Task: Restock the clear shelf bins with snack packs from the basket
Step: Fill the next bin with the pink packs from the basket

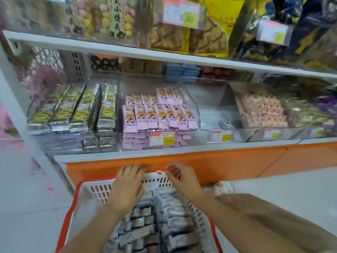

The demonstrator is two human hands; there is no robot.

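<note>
A white basket with a red rim (76, 194) sits low in the middle, full of several grey snack packs (145, 229). My left hand (127, 183) lies palm down over the basket's far wall, fingers fairly straight. My right hand (180, 178) is beside it, fingers curled at the white-and-red top of the far rim. Above them the shelf carries clear bins: one of yellow-and-silver packs (73, 110), one of pink packs (158, 114), and a nearly bare bin (209, 99) with a single pack (226, 124).
An orange base panel (228, 161) runs under the white shelf edge, right behind the basket. A further bin of pale pink snacks (264, 112) stands to the right. The upper shelf (127, 50) overhangs the bins. Pale floor tiles lie on both sides.
</note>
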